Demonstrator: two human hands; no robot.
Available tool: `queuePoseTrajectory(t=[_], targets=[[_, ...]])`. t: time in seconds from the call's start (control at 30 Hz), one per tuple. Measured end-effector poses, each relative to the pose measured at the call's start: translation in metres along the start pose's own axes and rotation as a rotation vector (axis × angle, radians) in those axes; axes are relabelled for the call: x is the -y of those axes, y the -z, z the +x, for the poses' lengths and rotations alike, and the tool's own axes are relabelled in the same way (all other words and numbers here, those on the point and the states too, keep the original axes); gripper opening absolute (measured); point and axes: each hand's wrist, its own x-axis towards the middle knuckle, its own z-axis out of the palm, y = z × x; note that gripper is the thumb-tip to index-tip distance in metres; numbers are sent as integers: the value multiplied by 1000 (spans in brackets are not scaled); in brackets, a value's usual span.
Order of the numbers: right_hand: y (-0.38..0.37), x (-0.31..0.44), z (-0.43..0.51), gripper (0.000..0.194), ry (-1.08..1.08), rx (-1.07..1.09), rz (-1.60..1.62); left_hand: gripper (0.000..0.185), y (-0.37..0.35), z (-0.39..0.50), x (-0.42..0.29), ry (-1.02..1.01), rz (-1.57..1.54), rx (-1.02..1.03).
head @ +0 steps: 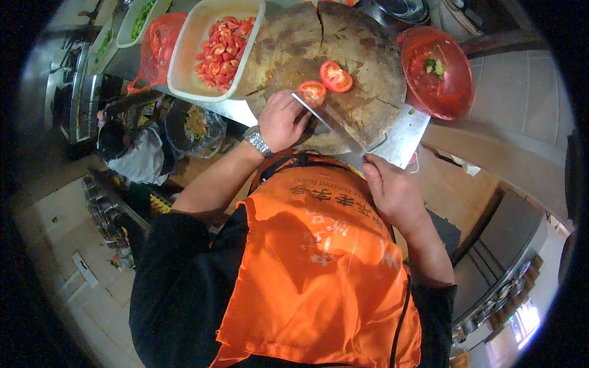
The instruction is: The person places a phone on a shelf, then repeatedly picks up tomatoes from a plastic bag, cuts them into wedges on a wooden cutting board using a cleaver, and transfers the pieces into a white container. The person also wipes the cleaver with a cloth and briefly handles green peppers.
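My right hand (pixel 391 186) grips the handle end of a kitchen knife (pixel 332 123), probably a cleaver seen nearly edge-on. Its blade slants up and left to my left hand (pixel 281 120), which wears a metal-band watch (pixel 258 141). A halved tomato piece (pixel 313 91), cut face up, sits just beyond the blade tip and beside my left fingers. Whether those fingers hold anything is hidden. Farther up the round wooden chopping block (pixel 368 50) lies a cut tomato (pixel 336 77), its red flesh showing. Wet juice marks the cracked wood.
A plastic tub (pixel 184 69) of chopped tomatoes (pixel 225 50) stands left of the block, beside a red plastic bag (pixel 161 46). To the right is a red basin (pixel 453 87) with green scraps. Another person (pixel 138 156) is lower left, near a bag-lined bin (pixel 179 133).
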Motion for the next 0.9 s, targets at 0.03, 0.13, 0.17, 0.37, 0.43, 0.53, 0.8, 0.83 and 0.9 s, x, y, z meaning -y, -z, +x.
queuePoseTrajectory(t=[0.03,0.13,0.17,0.37,0.43,0.53,0.8,0.83,0.9], targets=[[-1,1,2,35,-7,12,6,26,-1,0,0,19,-1,0],[-6,2,18,35,-39,71,7,24,-4,-3,1,63,10,1],[-11,2,28,34,-57,102,-8,23,-3,-4,0,69,24,1],[-6,-8,39,45,-67,199,117,32,5,-2,4,-8,-22,-16],[11,-17,39,52,-128,197,205,30,11,2,9,16,-22,5],[23,-26,36,57,-305,310,517,28,17,-3,12,1,-68,27],[-9,-52,62,59,-410,341,737,30,16,-6,13,-33,-64,68],[-15,-53,67,61,-447,330,801,30,15,-6,12,-29,-60,67],[-24,-54,76,61,-474,331,916,30,15,-6,11,-25,-62,51]])
